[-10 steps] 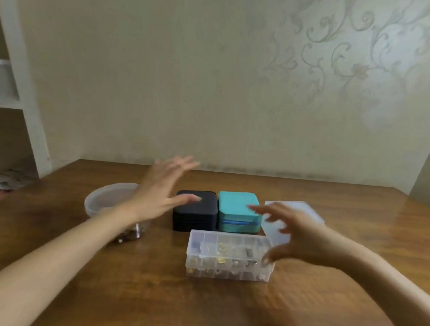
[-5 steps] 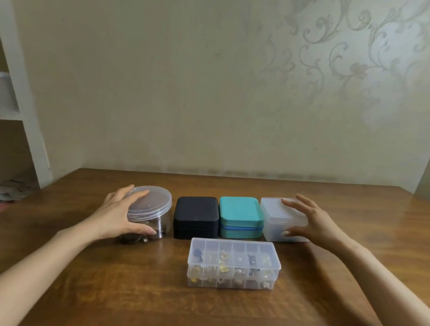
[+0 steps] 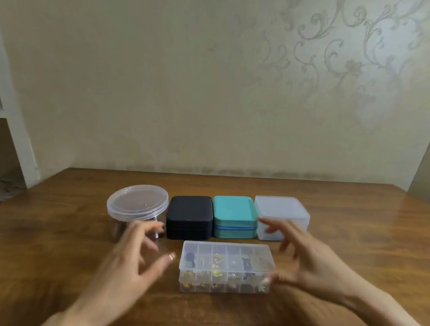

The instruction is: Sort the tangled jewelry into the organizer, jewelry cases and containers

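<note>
Clear plastic compartmented organizer point(image 3: 227, 266), centre frame, lid looks shut; L hand point(image 3: 127, 261) & R hand point(image 3: 314, 267) spread, empty, flanking it. Next, prob.: grip, open lid.

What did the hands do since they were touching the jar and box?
Both hands pulled back: the left hand off the round jar, the right hand off the white box. They now flank the clear organizer, holding nothing. All five containers stayed put.

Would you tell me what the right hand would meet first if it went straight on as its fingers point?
The right hand would probably meet the teal case first, though blur and depth leave that uncertain.
</note>
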A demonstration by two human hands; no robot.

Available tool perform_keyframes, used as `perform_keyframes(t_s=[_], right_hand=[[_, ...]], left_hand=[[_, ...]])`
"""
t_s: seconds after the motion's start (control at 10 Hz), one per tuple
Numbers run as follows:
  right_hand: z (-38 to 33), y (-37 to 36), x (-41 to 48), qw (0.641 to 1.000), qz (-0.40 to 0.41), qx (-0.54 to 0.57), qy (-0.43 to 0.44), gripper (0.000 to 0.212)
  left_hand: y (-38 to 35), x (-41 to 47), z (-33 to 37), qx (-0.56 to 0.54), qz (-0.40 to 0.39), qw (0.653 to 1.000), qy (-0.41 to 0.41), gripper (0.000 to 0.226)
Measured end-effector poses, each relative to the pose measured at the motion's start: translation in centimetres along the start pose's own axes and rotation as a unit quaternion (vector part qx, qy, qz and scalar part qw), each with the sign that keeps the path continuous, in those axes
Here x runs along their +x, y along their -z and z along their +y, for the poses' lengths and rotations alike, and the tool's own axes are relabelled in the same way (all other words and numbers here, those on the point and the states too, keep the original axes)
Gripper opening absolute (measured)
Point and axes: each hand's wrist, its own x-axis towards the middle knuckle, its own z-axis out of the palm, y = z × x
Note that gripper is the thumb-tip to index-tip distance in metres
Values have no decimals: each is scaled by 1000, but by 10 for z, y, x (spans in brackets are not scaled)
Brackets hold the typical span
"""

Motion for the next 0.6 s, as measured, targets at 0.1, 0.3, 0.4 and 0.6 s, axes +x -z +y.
perform_keyframes(t_s=[0.1, 0.3, 0.4, 0.6], right_hand=[[-1, -31, -12, 997, -39, -3, -73, 92], [-12, -55, -2, 992, 42, 66, -96, 79], [-16, -57, 11, 992, 49, 67, -99, 85], [-22, -58, 31, 992, 28, 49, -112, 99]], left_hand=[[-19, -14, 17, 13, -145, 984, 102, 59], [-34, 1, 22, -5, -107, 983, 146, 41], [-39, 16, 13, -18, -84, 985, 149, 37], [-39, 32, 4, -57, -87, 979, 177, 35]])
